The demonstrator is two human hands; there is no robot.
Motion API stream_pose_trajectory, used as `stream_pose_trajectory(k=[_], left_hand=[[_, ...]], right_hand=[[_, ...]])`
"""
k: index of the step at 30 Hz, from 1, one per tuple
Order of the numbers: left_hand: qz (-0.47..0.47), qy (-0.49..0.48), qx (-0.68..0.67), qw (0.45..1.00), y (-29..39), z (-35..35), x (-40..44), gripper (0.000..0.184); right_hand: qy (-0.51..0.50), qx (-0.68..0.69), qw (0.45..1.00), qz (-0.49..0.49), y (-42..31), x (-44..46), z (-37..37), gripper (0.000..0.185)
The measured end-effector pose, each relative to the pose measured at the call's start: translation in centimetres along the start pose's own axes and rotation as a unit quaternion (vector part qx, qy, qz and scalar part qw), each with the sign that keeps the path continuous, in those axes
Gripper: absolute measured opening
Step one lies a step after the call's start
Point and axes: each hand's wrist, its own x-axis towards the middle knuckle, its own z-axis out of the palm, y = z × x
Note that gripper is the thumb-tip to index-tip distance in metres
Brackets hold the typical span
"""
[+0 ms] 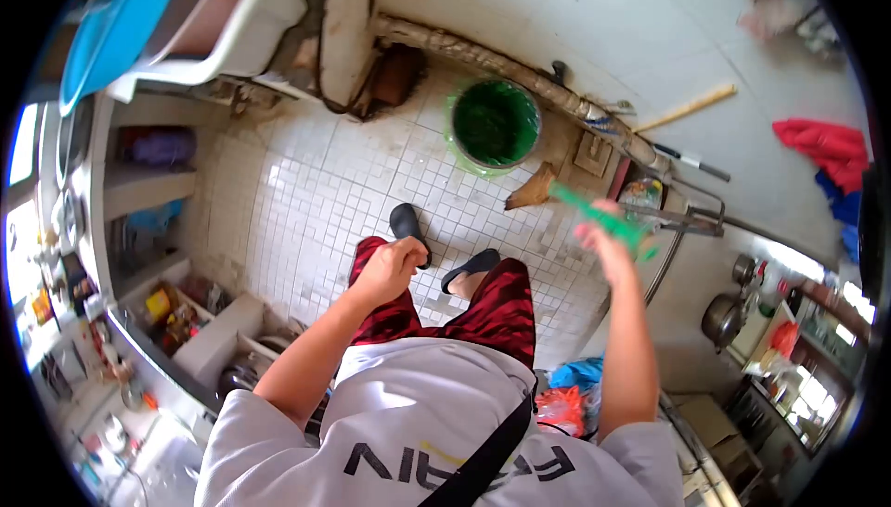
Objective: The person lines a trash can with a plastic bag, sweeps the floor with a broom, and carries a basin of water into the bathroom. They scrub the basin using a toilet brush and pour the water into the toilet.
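My right hand (603, 236) is wrapped around a long bright green roll (608, 215) that looks like rolled plastic bags, slightly blurred. It is held out to the right, above the floor. My left hand (390, 270) is in front of my left thigh, with its fingers curled closed. Whatever may be inside those fingers is hidden. Ahead on the floor, near the wall, stands a round bin (497, 124) with a green plastic liner, its edge folded out over the rim. A brown, torn-looking flat piece (531, 189) lies between the bin and the green roll.
A pipe (464, 48) runs along the wall base. At right are a wooden stick (687, 108), a metal rack (691, 215) and hanging red cloth (826, 147). A blue basin (116, 34) is upper left; shelves with goods (172, 317) stand at left. Plastic bags (566, 405) lie by my right side.
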Motion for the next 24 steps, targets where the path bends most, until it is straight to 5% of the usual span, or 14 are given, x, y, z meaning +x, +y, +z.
stream_pose_trajectory(k=[5, 6, 8, 11, 15, 19, 24], left_hand=[[-0.09, 0.023, 0.015, 0.996, 3.6, 2.8, -5.4, 0.015], [-0.088, 0.02, -0.005, 0.996, 4.4, 3.5, -6.0, 0.018], [-0.077, 0.038, -0.047, 0.995, 5.6, 5.4, -7.0, 0.019], [-0.075, 0.032, -0.023, 0.996, 7.5, 7.4, -8.2, 0.019], [-0.041, 0.05, -0.027, 0.998, 7.0, 8.9, -10.6, 0.018], [-0.087, 0.071, -0.018, 0.993, 4.8, 7.5, -14.8, 0.019], [-0.167, 0.123, -0.034, 0.978, -0.5, 4.4, -20.7, 0.019]], right_hand=[[-0.18, 0.408, 0.865, 0.229, 2.5, -11.6, 5.3, 0.032], [-0.117, 0.426, 0.828, 0.345, 2.8, -12.4, 6.7, 0.023], [-0.087, 0.321, 0.863, 0.381, 7.6, -12.8, 7.9, 0.016], [-0.206, 0.359, 0.792, 0.449, 7.6, -15.8, 8.8, 0.017], [-0.22, 0.086, 0.896, 0.376, 2.6, -20.7, 9.6, 0.019], [-0.298, -0.115, 0.907, 0.274, 1.5, -24.1, 11.4, 0.023], [-0.326, -0.201, 0.914, 0.138, 3.8, -19.1, 20.0, 0.033]])
